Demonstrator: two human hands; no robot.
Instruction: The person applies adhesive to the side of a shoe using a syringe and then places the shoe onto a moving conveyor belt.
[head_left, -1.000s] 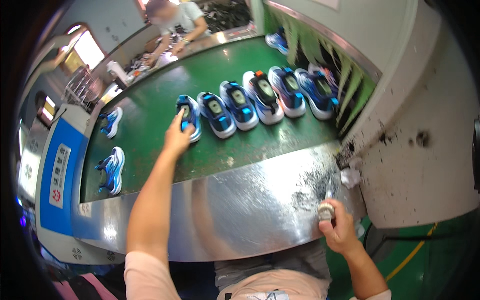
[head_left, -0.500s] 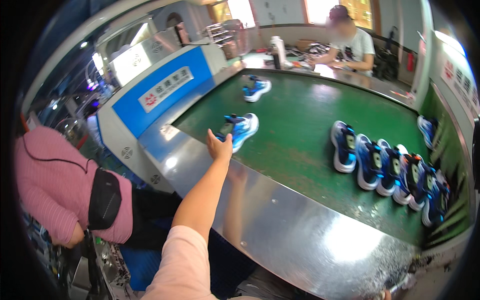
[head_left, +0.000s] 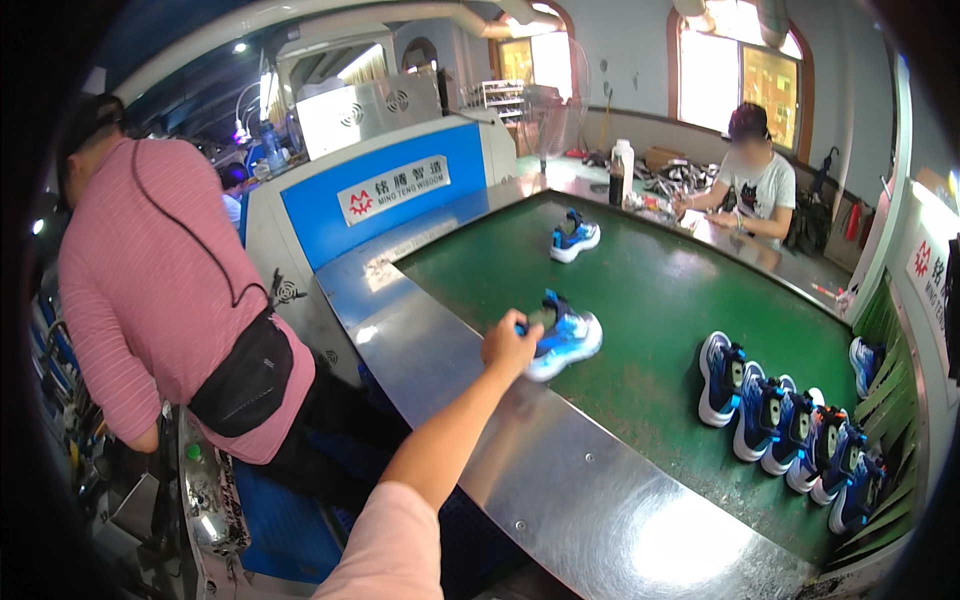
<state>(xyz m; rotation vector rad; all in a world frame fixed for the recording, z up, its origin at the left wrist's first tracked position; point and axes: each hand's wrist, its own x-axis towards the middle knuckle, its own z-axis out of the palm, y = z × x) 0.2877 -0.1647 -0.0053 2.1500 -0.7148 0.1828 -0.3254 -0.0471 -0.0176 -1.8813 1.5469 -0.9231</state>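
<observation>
Green belt (head_left: 655, 310), shoe (head_left: 574, 345), arched windows (head_left: 710, 75)

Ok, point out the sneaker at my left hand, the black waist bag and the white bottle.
Blue sneaker (head_left: 567, 339), head view: upper's side.
Black waist bag (head_left: 243, 382), head view: front panel.
White bottle (head_left: 627, 170), head view: body.

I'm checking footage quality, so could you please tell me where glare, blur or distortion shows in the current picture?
Head view: white glare on the shiny steel ledge; head view: a brown-framed arched window looks washed out; head view: the blue-and-white sports shoe at the left hand looks slightly smeared; head view: fisheye bends edges near the dark rim.
</observation>
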